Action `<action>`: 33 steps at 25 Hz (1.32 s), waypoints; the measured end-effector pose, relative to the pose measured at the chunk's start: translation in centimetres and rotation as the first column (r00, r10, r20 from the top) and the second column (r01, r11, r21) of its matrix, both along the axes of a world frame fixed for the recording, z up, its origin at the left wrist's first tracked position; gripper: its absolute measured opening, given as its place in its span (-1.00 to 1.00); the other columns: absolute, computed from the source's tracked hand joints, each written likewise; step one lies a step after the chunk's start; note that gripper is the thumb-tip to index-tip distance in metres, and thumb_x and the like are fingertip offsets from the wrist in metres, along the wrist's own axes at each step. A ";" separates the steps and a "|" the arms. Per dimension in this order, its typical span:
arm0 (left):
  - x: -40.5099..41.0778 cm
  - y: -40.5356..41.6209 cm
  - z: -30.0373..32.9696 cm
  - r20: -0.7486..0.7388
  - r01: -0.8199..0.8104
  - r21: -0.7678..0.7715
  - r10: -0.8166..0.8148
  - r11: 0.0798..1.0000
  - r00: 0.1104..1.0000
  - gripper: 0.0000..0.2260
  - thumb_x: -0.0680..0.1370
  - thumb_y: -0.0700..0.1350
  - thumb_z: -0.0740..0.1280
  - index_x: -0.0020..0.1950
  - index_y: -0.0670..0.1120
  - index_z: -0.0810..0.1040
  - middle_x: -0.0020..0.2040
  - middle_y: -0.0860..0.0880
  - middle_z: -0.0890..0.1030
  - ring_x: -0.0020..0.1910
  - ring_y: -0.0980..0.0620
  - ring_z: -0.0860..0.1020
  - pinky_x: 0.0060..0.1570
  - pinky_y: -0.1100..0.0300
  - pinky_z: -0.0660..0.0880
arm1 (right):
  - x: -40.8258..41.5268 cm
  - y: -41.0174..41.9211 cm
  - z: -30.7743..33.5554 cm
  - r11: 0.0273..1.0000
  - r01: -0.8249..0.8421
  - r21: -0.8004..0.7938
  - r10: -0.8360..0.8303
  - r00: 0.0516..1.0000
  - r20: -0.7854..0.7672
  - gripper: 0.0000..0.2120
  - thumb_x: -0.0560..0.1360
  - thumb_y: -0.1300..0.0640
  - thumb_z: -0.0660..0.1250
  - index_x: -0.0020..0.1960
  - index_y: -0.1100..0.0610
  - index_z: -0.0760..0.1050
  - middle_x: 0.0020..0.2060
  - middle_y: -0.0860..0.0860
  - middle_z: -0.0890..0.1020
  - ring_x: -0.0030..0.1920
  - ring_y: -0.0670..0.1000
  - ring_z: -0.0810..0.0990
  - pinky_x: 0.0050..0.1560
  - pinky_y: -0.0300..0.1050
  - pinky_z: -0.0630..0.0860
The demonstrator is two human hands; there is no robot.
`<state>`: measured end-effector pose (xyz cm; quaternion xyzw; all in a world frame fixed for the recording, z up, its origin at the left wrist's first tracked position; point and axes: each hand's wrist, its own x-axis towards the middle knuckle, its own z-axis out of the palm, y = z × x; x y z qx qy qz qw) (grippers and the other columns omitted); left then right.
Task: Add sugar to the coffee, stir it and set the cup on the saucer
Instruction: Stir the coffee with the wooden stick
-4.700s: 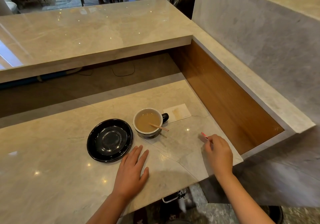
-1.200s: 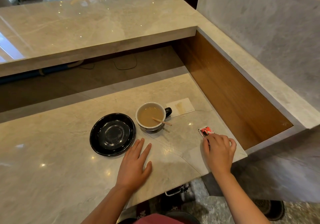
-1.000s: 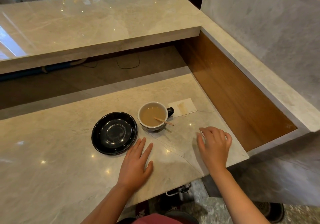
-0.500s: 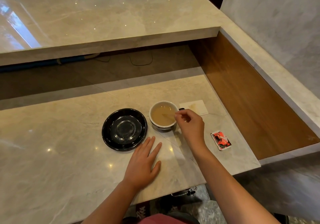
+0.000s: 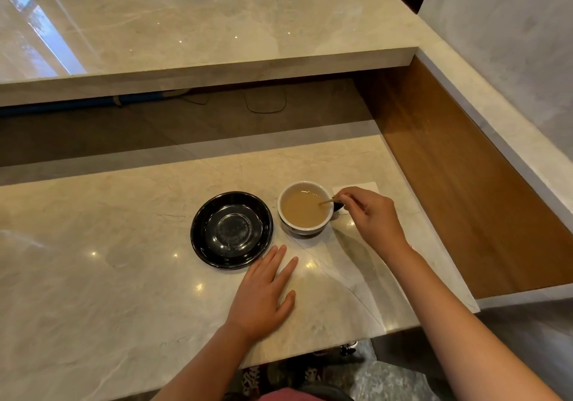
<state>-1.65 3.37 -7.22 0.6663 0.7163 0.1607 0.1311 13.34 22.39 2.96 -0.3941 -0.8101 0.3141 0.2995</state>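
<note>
Right hand [image 5: 370, 217] pinches the top of a thin wooden stir stick [image 5: 325, 202] between thumb and fingertips, with the stick's lower end slanting down into the milky coffee [image 5: 305, 208]. That coffee fills a white-lined cup [image 5: 305, 230] with a dark outside, which stands on the marble counter [image 5: 93, 276] just right of a black saucer [image 5: 232, 229]; cup and saucer sit close together but do not overlap, and the saucer holds nothing. Behind the right hand a white paper napkin [image 5: 369, 185] lies flat on the counter, partly covered by the fingers. The left hand [image 5: 263, 295] lies palm down on the counter with its fingers spread and gripping nothing, its fingertips just short of the saucer's near rim. A raised marble ledge [image 5: 186, 28] runs along the far side, and a wooden panel [image 5: 465, 199] closes off the right.
</note>
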 end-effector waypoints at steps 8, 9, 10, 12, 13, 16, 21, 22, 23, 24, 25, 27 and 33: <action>0.0 0.1 0.1 0.002 0.003 -0.005 -0.003 1.000 1.000 -0.49 0.55 0.13 0.07 0.49 0.08 0.09 0.53 -0.02 0.04 0.49 0.06 -0.11 0.42 0.02 -0.08 | -1.9 -1.9 -1.1 0.890 0.008 -0.455 -0.163 0.939 -0.302 -0.84 0.54 0.27 0.23 -0.09 0.19 0.59 -0.23 0.10 0.66 -0.21 -0.02 0.68 -0.19 -0.23 0.63; 0.0 0.1 0.1 -0.001 0.005 -0.004 -0.005 1.000 1.000 -0.49 0.55 0.13 0.08 0.49 0.08 0.10 0.53 -0.02 0.05 0.49 0.06 -0.10 0.42 0.02 -0.09 | -2.4 -2.1 -1.3 0.885 0.022 -0.464 -0.199 0.920 -0.338 -0.84 0.54 0.27 0.23 -0.08 0.19 0.59 -0.22 0.09 0.66 -0.20 -0.04 0.68 -0.20 -0.26 0.63; 0.0 0.1 0.1 -0.004 0.005 -0.003 -0.005 1.000 1.000 -0.49 0.55 0.13 0.08 0.49 0.07 0.10 0.53 -0.03 0.05 0.49 0.05 -0.10 0.42 0.02 -0.09 | -2.9 -2.2 -1.4 0.884 0.039 -0.465 -0.231 0.902 -0.364 -0.85 0.54 0.27 0.23 -0.07 0.19 0.59 -0.22 0.08 0.66 -0.19 -0.04 0.68 -0.20 -0.28 0.62; 0.0 0.2 0.1 -0.008 0.004 -0.005 -0.004 1.000 1.000 -0.49 0.56 0.13 0.08 0.50 0.08 0.09 0.52 -0.02 0.03 0.49 0.06 -0.11 0.42 0.02 -0.10 | -3.5 -2.2 -1.4 0.890 0.081 -0.449 -0.275 0.881 -0.386 -0.84 0.54 0.29 0.23 -0.06 0.18 0.59 -0.22 0.04 0.65 -0.18 -0.04 0.67 -0.20 -0.33 0.60; 0.0 0.2 0.1 -0.009 0.003 -0.008 -0.003 1.000 1.000 -0.48 0.56 0.13 0.07 0.50 0.08 0.08 0.52 -0.01 0.03 0.49 0.06 -0.12 0.42 0.03 -0.10 | -3.5 -2.2 -1.4 0.900 0.105 -0.423 -0.280 0.882 -0.379 -0.84 0.54 0.29 0.23 -0.07 0.17 0.59 -0.22 0.02 0.65 -0.18 -0.03 0.66 -0.20 -0.34 0.59; 0.0 0.2 0.2 -0.005 0.004 -0.001 -0.004 1.000 1.000 -0.49 0.56 0.12 0.08 0.49 0.07 0.11 0.52 -0.02 0.04 0.49 0.06 -0.10 0.41 0.02 -0.09 | -3.0 -1.7 -1.2 0.963 0.168 -0.211 -0.222 0.938 -0.266 -0.83 0.54 0.30 0.23 -0.09 0.19 0.59 -0.21 0.05 0.65 -0.17 0.05 0.63 -0.18 -0.15 0.61; 0.0 0.1 0.0 -0.003 0.001 -0.013 -0.001 1.000 1.000 -0.49 0.56 0.14 0.06 0.50 0.08 0.09 0.53 -0.03 0.05 0.49 0.06 -0.10 0.42 0.02 -0.07 | -1.0 -0.9 -0.1 0.991 0.042 0.124 -0.038 0.999 -0.030 -0.88 0.52 0.32 0.25 -0.11 0.25 0.56 -0.22 0.15 0.66 -0.22 0.12 0.60 -0.20 -0.02 0.54; 0.0 0.1 0.0 -0.003 -0.001 -0.018 0.001 1.000 1.000 -0.49 0.56 0.14 0.05 0.50 0.09 0.08 0.53 -0.02 0.04 0.49 0.06 -0.11 0.42 0.03 -0.08 | -0.7 -0.9 0.3 0.990 0.008 0.140 -0.009 1.000 0.011 -0.89 0.52 0.31 0.26 -0.12 0.24 0.56 -0.23 0.14 0.66 -0.22 0.12 0.59 -0.21 -0.05 0.51; 0.0 0.1 -0.1 -0.004 -0.001 -0.022 0.001 1.000 1.000 -0.49 0.56 0.15 0.05 0.50 0.10 0.07 0.53 -0.02 0.03 0.49 0.07 -0.12 0.42 0.04 -0.09 | -0.6 -0.9 0.6 0.990 -0.020 0.143 0.014 0.999 0.042 -0.89 0.52 0.30 0.26 -0.12 0.23 0.56 -0.23 0.13 0.66 -0.23 0.11 0.59 -0.21 -0.07 0.50; 0.0 0.1 -0.1 -0.006 -0.001 -0.024 0.001 1.000 1.000 -0.48 0.56 0.15 0.04 0.50 0.10 0.06 0.53 -0.02 0.02 0.49 0.07 -0.13 0.42 0.04 -0.10 | -0.5 -0.8 0.8 0.990 -0.036 0.137 0.028 0.998 0.062 -0.89 0.52 0.29 0.26 -0.13 0.23 0.56 -0.24 0.13 0.66 -0.23 0.11 0.59 -0.21 -0.07 0.49; 0.0 0.1 -0.1 -0.009 0.000 -0.024 0.000 1.000 1.000 -0.48 0.56 0.15 0.04 0.50 0.10 0.05 0.53 -0.01 0.02 0.49 0.08 -0.14 0.42 0.05 -0.11 | -0.5 -0.8 1.0 0.992 -0.038 0.120 0.030 0.997 0.071 -0.89 0.52 0.28 0.26 -0.13 0.22 0.56 -0.24 0.12 0.66 -0.23 0.10 0.59 -0.20 -0.07 0.50; 0.0 0.1 -0.1 -0.008 0.003 -0.022 -0.004 1.000 1.000 -0.48 0.56 0.15 0.04 0.50 0.10 0.05 0.53 0.00 0.01 0.49 0.08 -0.14 0.42 0.05 -0.10 | -0.6 -1.0 1.2 1.000 -0.010 0.028 0.008 0.999 0.052 -0.86 0.52 0.27 0.25 -0.15 0.21 0.56 -0.26 0.11 0.66 -0.23 0.09 0.61 -0.19 -0.05 0.52; 0.0 0.1 0.0 0.003 0.009 -0.019 -0.009 1.000 1.000 -0.48 0.56 0.13 0.09 0.50 0.09 0.07 0.53 0.00 0.00 0.49 0.07 -0.13 0.43 0.05 -0.09 | -2.1 -2.3 0.1 0.834 0.126 -0.537 -0.296 0.924 -0.243 -0.80 0.54 0.28 0.21 -0.18 0.21 0.58 -0.22 0.21 0.66 -0.20 0.07 0.68 -0.27 -0.24 0.63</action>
